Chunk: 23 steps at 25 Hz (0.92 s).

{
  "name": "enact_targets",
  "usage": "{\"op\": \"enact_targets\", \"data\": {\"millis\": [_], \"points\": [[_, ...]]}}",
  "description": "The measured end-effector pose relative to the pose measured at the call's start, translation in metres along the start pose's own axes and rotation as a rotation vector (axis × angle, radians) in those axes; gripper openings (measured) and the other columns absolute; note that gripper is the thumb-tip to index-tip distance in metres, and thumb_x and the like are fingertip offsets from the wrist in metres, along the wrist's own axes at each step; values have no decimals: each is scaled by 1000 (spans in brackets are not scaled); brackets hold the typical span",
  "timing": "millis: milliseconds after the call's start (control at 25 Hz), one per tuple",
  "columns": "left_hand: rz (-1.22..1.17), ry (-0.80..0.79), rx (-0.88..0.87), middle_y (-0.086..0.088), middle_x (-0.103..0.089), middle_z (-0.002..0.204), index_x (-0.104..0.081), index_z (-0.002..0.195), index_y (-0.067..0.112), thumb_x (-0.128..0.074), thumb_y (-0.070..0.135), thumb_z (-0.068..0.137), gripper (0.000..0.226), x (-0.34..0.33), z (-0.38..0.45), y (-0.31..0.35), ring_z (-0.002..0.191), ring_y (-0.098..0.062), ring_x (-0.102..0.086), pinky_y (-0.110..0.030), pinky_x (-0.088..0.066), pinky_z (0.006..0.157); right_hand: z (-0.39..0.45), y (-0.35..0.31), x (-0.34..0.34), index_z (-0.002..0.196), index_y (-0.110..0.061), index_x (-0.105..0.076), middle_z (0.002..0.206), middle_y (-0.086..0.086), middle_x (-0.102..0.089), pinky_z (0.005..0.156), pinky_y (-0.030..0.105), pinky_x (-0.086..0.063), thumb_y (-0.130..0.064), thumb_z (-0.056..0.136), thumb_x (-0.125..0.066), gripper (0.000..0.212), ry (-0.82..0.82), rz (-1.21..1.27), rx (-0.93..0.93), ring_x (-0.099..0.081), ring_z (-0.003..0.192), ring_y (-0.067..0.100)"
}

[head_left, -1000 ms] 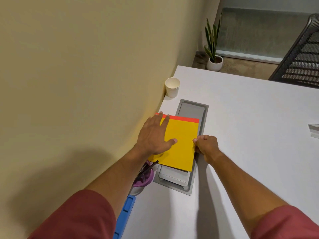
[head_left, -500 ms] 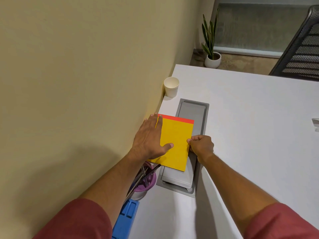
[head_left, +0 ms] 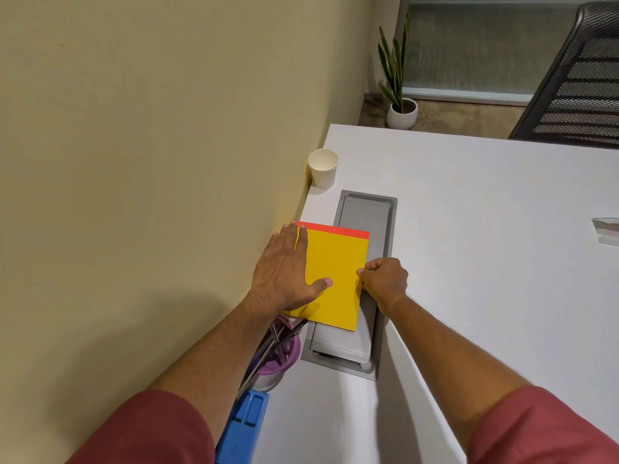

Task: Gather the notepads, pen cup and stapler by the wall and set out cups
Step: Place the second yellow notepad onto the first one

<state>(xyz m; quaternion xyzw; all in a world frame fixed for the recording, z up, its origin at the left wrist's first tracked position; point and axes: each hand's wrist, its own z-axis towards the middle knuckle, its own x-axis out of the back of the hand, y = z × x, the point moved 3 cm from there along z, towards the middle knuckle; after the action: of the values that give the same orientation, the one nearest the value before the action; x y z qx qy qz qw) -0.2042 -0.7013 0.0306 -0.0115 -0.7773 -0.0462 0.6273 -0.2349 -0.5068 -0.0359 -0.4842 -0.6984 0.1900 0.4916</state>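
Observation:
A yellow notepad (head_left: 338, 266) with a red top band lies on the white table (head_left: 469, 262) against the wall, partly over a grey cable hatch (head_left: 375, 216). My left hand (head_left: 284, 272) rests flat on its left side, fingers spread. My right hand (head_left: 385, 279) is curled at the pad's right edge, pinching or pushing it. A purple pen cup (head_left: 281, 356) with pens stands just behind my left forearm. The blue stapler (head_left: 244, 426) lies nearer to me by the wall. A white paper cup (head_left: 323, 167) stands upright by the wall, farther away.
A beige wall (head_left: 134, 162) runs along the table's left edge. A clear object (head_left: 606, 229) lies at the right edge of view. A black mesh chair (head_left: 576, 82) and a potted plant (head_left: 400, 95) stand beyond the table's far end.
Both hands have slid the yellow notepad leftwards, closer to the wall, off more of the grey hatch.

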Motion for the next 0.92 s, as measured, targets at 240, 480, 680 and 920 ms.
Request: {"op": "enact_targets", "data": {"millis": [240, 480, 680, 920], "points": [[17, -13, 4, -16, 5, 163, 6, 153, 8, -37, 78, 79, 110, 1, -1, 2, 151, -29, 2, -44, -4, 123, -5, -6, 3, 87, 5, -73, 83, 15, -66, 74, 34, -50, -12, 86, -72, 17, -49, -88, 35, -58, 76, 24], [24, 4, 1, -16, 2, 163, 4, 153, 7, -38, 76, 80, 109, 6, -5, 7, 151, -29, 0, -43, -3, 123, -8, -7, 3, 93, 10, -72, 89, 23, -69, 73, 35, -52, -1, 83, -68, 15, -65, -156, 48, -66, 84, 34], [21, 37, -15, -16, -1, 163, 2, 153, 8, -39, 76, 80, 108, 8, -11, 13, 151, -29, -2, -44, -4, 123, -35, -13, 19, 130, 1, -55, 130, 21, -61, 96, 41, -46, -32, 93, -61, 50, -59, -225, 216, -58, 119, 35], [26, 95, -105, -18, -2, 162, 1, 153, 7, -38, 74, 81, 106, 25, -12, 53, 151, -30, -2, -46, -7, 122, -60, -6, 74, 157, -13, -15, 165, 13, -13, 121, 43, -18, -56, 93, -47, 83, 75, -598, 385, -14, 152, 29]]}}
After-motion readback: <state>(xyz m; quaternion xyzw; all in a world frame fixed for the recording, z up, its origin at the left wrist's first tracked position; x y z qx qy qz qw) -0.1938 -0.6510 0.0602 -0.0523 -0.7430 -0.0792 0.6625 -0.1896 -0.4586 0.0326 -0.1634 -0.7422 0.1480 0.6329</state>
